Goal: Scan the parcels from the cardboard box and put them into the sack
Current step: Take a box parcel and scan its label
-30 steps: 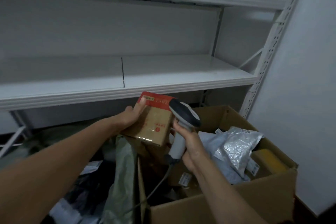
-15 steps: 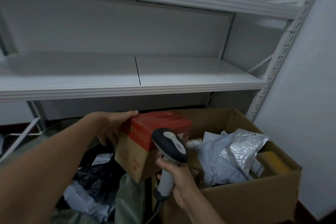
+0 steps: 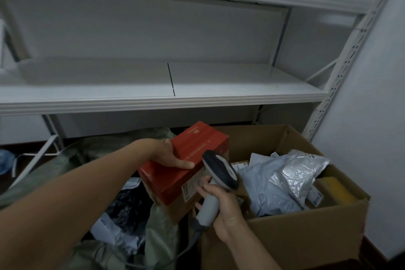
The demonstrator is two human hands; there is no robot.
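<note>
The cardboard box (image 3: 306, 237) sits bottom right, still loaded with grey and silver mailers, and the green sack (image 3: 72, 160) gapes open to its left with a few bags already inside. Between them, held up over the box's left edge, is the red-topped parcel (image 3: 188, 166). Looks like this is the scan step, so my two cents: tilt the side with the white label (image 3: 192, 186) squarely toward the scanner (image 3: 219, 173), keep the parcel steady for the read, then just swing it left and drop it in the sack.

The left hand (image 3: 168, 153) is clamped on the parcel's red top, thumb lying across the top face and the rest of the fingers wrapped round the far side. The right hand (image 3: 221, 204) is closed round the scanner's grey handle, the label just beside its fingertips (image 3: 200, 188).
</note>
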